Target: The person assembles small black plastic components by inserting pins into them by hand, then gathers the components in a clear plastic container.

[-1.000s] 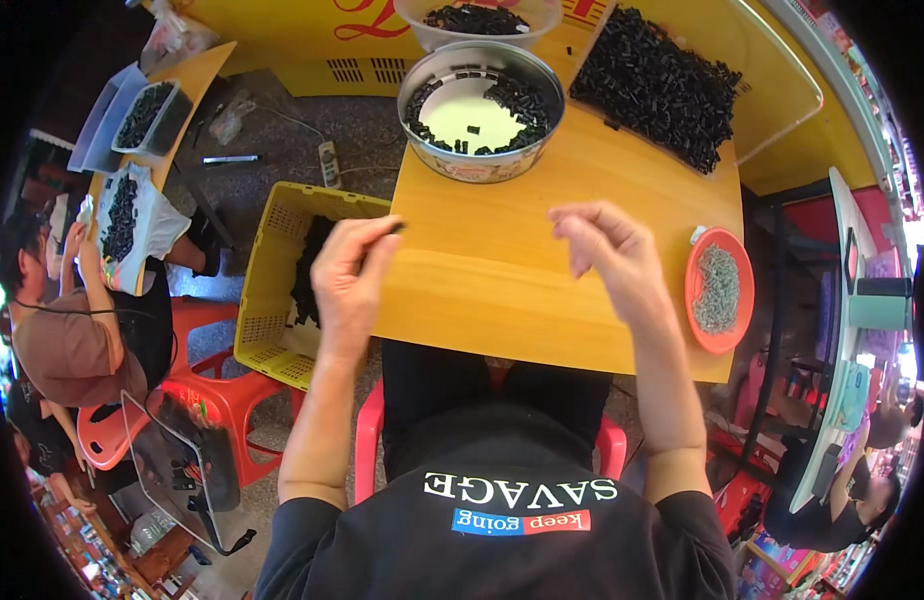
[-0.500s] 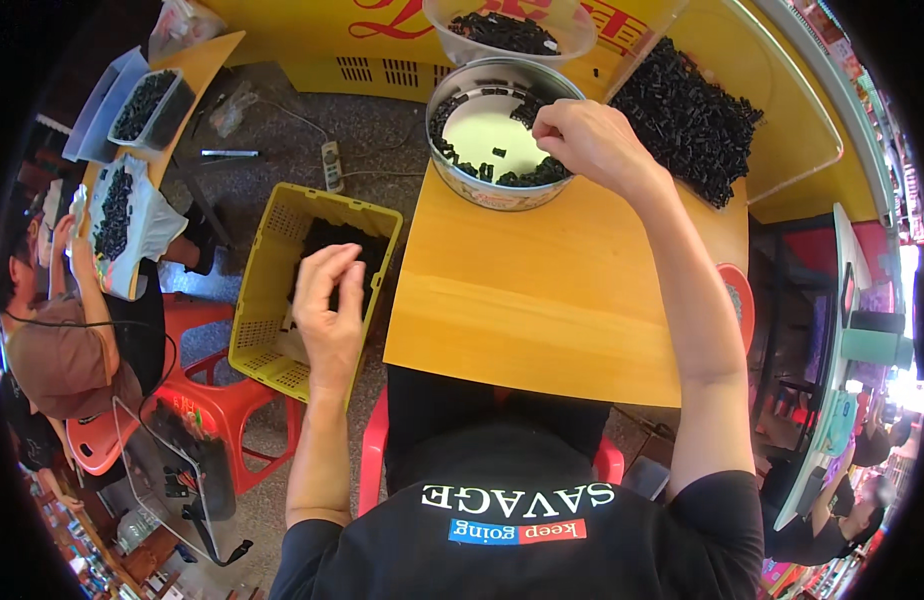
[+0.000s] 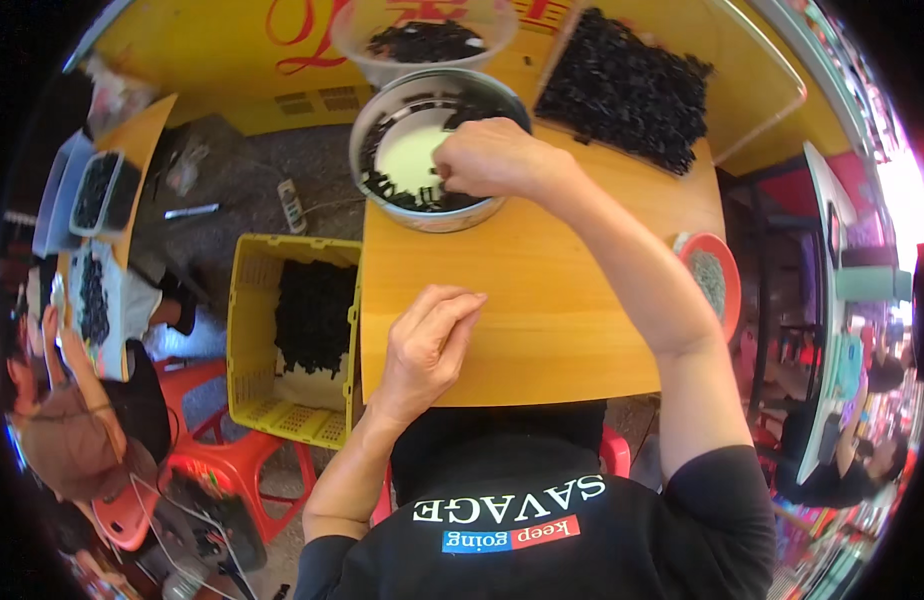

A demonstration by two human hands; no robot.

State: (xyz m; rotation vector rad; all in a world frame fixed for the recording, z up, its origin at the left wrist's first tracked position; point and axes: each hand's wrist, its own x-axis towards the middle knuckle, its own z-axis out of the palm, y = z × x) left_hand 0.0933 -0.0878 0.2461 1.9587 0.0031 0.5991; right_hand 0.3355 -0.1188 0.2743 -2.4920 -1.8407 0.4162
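My right hand (image 3: 497,160) reaches over the rim of a round metal tin (image 3: 452,222), its fingers curled and pinched just above the pale bottom. Small black pieces (image 3: 414,195) lie in a ring along the tin's inner wall. What the right fingertips hold, if anything, is hidden by the hand and the dark pieces behind it. Above the wooden table (image 3: 542,330), close to its left front part, is my left hand (image 3: 432,345). Its thumb and fingers are pressed together, and I cannot make out anything between them.
A clear bowl (image 3: 422,70) and a tray heaped with black pieces (image 3: 627,95) stand behind. Left of the table is a yellow crate (image 3: 244,340) with black pieces; at right, a red bowl (image 3: 727,290). Another person (image 3: 67,435) works at a far-left table.
My left hand has moved right, from over the yellow crate to above the table. The right hand has lowered deeper into the tin. The whole view has shifted.
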